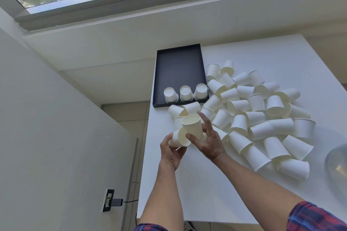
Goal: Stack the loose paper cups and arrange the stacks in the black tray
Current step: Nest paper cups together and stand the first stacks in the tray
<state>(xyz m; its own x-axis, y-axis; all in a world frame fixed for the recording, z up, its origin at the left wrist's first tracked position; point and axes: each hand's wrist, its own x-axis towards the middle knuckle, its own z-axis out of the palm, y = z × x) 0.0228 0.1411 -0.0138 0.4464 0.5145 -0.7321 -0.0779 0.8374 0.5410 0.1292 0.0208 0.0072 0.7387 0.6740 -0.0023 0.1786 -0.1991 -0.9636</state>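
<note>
Your right hand (208, 140) hides the base of the cup (192, 125) it holds, and you cannot see whether another cup sits behind its fingers (205, 118). Your left hand (171, 153) covers the underside of its cup (178, 138). The glassy object (337, 167) on the table (206, 193) is blurred and cut by the right edge. Both sleeves run off the bottom.

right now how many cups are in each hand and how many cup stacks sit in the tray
cups in left hand: 1
cups in right hand: 1
upside-down cups or stacks in black tray: 3
total: 5
The loose pile on the table is left out.
</note>
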